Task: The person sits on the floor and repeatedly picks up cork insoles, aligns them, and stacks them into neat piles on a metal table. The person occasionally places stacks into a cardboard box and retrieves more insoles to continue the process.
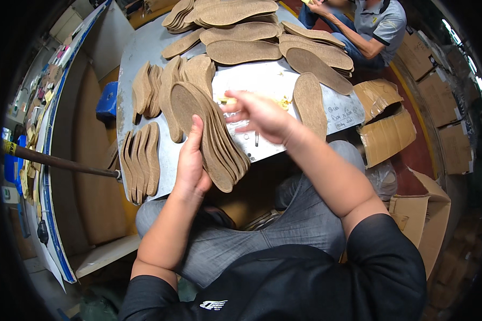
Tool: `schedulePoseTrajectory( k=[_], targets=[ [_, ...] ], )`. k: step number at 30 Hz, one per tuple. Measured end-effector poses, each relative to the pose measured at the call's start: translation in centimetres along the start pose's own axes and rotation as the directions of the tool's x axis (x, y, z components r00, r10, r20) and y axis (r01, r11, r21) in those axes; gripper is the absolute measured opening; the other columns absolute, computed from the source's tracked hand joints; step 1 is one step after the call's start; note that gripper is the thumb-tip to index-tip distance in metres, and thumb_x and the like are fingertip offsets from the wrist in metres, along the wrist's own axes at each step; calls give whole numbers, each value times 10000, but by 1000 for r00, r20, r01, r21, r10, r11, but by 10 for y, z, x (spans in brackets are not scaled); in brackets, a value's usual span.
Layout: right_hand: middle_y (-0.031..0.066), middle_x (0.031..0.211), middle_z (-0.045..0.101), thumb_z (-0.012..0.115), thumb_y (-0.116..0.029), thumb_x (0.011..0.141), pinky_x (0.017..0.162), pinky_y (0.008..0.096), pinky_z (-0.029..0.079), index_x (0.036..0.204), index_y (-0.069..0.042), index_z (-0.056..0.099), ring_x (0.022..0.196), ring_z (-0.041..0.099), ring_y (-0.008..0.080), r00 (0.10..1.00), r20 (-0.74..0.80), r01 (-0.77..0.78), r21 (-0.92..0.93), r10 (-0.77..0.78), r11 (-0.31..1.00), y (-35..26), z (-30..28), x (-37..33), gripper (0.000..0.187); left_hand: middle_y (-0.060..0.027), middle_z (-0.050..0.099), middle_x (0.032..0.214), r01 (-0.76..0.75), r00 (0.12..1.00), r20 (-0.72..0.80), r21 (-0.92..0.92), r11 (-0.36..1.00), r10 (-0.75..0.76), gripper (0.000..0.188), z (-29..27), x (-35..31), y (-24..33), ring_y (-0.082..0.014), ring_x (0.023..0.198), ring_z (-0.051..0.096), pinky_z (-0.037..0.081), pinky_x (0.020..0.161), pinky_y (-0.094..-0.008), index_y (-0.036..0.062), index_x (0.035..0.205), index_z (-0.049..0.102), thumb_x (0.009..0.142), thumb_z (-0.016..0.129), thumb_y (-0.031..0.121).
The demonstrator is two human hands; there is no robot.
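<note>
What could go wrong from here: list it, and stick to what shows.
The fanned stack of insoles in the left hand appears to reach past the table's near edge, so some might slip and drop. The leaning insoles near the table's left edge could topple if bumped. The right forearm passes close to a lone insole and might nudge it.

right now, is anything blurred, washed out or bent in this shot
Head view: right hand looks blurred, left hand and the insole stack sharper; head view, middle: the tabletop looks washed-out white; head view, left: the blue edging bows with fisheye distortion.
</note>
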State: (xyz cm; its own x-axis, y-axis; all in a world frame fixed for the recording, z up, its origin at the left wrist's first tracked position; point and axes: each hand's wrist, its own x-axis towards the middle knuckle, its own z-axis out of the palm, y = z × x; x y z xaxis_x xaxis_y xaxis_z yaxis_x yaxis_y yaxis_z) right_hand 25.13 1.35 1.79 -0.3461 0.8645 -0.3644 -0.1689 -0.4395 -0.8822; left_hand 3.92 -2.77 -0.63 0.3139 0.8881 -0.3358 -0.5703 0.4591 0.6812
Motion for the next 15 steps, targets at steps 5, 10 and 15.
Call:
schedulePoseTrajectory(
  k=[5, 10, 15],
  targets=[
    [148, 1278, 779, 775, -228, 999, 1034, 477, 577, 1202, -109, 848, 1169, 721, 332, 781, -241, -160, -969, -576, 188, -20, -94, 1, 246, -151, 736, 1402, 13, 1000, -6, -133, 991, -14, 674, 5, -3, 10, -279, 1244, 739, 619, 1094, -490, 28, 1527, 622, 1146, 619, 584],
    [134, 1203, 732, 800, -120, 903, 1067, 491, 537, 969, -163, 903, 1216, 641, 364, 807, -175, -285, -952, -565, -111, -15, -116, -11, 130, -147, 736, 1405, 2, 1000, 30, -154, 988, 2, 657, -6, 2, 15, -280, 1261, 733, 609, 1113, -478, 26, 1509, 634, 1132, 666, 563],
    [99, 1135, 686, 844, -86, 816, 1031, 456, 537, 877, -134, 889, 1166, 615, 348, 813, -93, -257, -943, -575, -211, 14, -125, 3, 90, -129, 754, 1353, 25, 999, 48, -177, 984, -16, 595, -9, 2, 18, -256, 1231, 741, 618, 1087, -460, 26, 1460, 666, 1129, 698, 519]
  ],
)
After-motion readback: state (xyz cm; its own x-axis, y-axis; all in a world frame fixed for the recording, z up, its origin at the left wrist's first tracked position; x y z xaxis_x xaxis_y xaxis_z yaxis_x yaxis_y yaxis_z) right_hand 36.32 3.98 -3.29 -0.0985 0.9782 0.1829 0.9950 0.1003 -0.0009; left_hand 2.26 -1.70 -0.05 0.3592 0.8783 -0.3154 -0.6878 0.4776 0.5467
